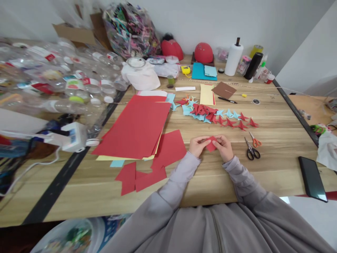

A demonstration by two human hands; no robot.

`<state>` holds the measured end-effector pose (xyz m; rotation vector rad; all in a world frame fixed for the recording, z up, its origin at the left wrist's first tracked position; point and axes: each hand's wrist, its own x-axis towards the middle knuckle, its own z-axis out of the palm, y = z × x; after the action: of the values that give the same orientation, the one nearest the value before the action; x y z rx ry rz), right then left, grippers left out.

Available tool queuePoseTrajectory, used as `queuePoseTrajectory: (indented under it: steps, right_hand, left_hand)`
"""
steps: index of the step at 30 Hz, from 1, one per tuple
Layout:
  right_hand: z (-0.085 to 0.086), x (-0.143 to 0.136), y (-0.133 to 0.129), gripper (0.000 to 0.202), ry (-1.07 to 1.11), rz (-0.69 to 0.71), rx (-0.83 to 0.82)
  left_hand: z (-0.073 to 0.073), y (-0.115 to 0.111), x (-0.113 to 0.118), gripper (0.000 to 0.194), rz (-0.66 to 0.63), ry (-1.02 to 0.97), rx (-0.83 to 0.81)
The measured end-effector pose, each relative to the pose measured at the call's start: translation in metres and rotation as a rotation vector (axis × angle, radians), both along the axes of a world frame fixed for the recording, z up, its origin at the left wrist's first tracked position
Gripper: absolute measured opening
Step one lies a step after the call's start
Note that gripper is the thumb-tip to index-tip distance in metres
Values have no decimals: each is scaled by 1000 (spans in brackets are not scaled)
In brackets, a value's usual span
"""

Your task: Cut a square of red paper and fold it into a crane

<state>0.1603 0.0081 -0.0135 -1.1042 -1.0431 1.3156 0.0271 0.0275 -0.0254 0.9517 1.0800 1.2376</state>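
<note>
Together, the left hand (196, 146) and the right hand (225, 147) are holding a small red paper square (211, 144) left of the black-handled scissors (253, 153), fingers (205, 143) pinching it from both sides. Beyond those scissors, red and blue origami cranes (202, 111) are lying on the bench (281, 140); well to their left, red sheets (139, 123) are lying stacked.

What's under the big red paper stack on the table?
Under the red paper stack, yellow paper sticks out along the near edge, with light blue paper peeking out below it. The rest underneath is covered.
</note>
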Motion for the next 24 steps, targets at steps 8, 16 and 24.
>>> queuePoseTrajectory:
  steps: [8, 16, 24]
  right_hand:
    - [-4, 2, 1, 31, 9, 14, 32]
    - [-1, 2, 1, 28, -12, 25, 45]
    - [0, 2, 0, 27, -12, 23, 58]
  left_hand:
    - [1, -1, 1, 30, -3, 10, 5]
    - [-2, 0, 2, 27, 0, 19, 3]
    - [-1, -2, 1, 30, -29, -6, -27]
